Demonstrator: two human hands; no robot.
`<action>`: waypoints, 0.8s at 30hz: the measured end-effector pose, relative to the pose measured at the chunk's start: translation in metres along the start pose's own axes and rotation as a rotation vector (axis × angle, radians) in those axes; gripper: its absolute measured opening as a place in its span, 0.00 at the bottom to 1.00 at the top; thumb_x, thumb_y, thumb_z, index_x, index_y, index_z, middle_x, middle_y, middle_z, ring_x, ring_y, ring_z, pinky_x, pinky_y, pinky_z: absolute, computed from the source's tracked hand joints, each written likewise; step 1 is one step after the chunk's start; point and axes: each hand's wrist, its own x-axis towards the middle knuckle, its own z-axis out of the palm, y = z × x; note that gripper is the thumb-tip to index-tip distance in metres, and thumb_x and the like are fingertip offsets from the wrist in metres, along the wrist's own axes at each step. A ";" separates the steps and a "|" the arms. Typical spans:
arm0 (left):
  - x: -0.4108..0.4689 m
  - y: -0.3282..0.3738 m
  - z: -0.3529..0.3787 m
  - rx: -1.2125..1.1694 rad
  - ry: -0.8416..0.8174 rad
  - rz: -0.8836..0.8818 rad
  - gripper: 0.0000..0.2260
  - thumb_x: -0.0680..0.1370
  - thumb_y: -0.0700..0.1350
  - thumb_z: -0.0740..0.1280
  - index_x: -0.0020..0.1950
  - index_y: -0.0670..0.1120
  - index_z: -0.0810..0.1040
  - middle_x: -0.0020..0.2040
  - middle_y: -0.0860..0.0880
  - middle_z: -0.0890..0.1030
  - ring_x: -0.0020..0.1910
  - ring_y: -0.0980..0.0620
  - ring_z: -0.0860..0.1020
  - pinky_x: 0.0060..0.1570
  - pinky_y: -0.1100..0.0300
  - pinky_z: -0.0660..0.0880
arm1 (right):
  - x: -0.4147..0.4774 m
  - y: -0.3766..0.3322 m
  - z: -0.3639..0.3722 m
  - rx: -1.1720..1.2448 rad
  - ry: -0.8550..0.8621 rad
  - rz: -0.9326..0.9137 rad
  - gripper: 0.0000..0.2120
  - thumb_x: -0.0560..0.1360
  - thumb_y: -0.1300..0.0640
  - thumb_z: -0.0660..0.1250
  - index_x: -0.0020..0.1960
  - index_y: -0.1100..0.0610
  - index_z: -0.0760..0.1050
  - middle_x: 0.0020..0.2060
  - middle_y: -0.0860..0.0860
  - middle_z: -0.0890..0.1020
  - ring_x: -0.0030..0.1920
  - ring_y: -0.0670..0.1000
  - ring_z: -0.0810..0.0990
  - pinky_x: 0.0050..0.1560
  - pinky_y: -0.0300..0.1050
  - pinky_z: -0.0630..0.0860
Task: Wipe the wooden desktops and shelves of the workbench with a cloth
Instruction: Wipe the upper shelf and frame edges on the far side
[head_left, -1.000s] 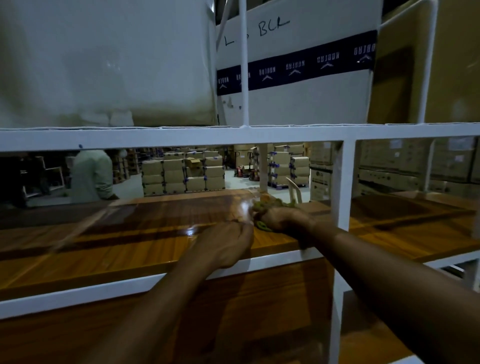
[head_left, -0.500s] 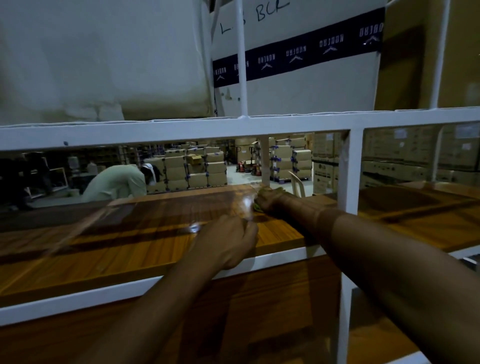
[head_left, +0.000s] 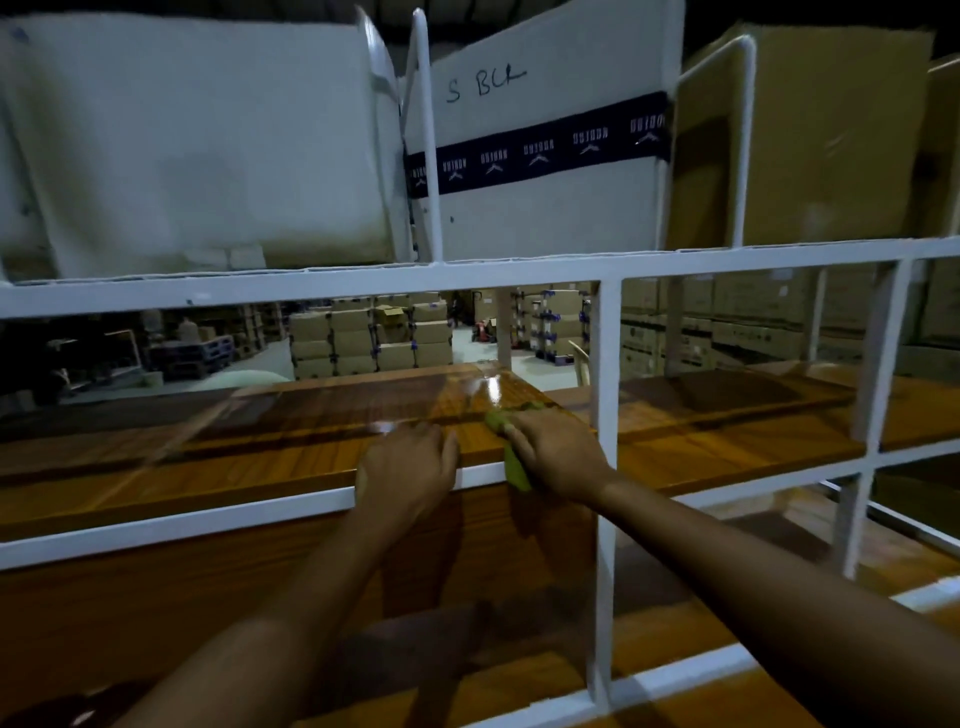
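Right hand (head_left: 556, 454) grips the green cloth (head_left: 516, 470) at the wooden shelf (head_left: 234, 462) front edge, near the white upright (head_left: 607, 395) — left hand (head_left: 410, 470) rests palm-down just beside, holding nothing.

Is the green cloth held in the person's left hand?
No, the right hand grips the green cloth on the wooden shelf, while the left hand rests on the shelf edge without any cloth.

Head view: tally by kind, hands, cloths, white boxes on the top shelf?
Hands: 2, left hand and right hand
Cloths: 1, green cloth
White boxes: 2, plain box and black-banded box
Total: 5
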 end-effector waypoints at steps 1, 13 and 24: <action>-0.006 0.000 0.000 0.000 0.037 0.013 0.18 0.82 0.55 0.52 0.46 0.51 0.79 0.42 0.50 0.81 0.39 0.50 0.78 0.36 0.58 0.71 | -0.002 0.006 0.002 -0.011 0.061 0.058 0.26 0.82 0.41 0.46 0.49 0.54 0.79 0.40 0.50 0.81 0.40 0.51 0.77 0.45 0.54 0.76; -0.047 0.017 0.008 0.066 -0.055 -0.079 0.32 0.78 0.64 0.45 0.75 0.47 0.63 0.71 0.43 0.70 0.71 0.42 0.65 0.72 0.43 0.58 | -0.022 -0.023 0.024 0.178 0.302 0.082 0.20 0.82 0.47 0.51 0.52 0.51 0.82 0.46 0.48 0.83 0.49 0.50 0.79 0.55 0.50 0.70; -0.070 0.027 -0.032 -0.265 -0.356 -0.154 0.30 0.81 0.54 0.63 0.80 0.48 0.56 0.81 0.44 0.50 0.79 0.41 0.47 0.75 0.43 0.56 | -0.089 -0.065 -0.023 1.252 0.112 0.697 0.20 0.86 0.52 0.52 0.54 0.62 0.80 0.50 0.60 0.84 0.51 0.56 0.83 0.48 0.46 0.78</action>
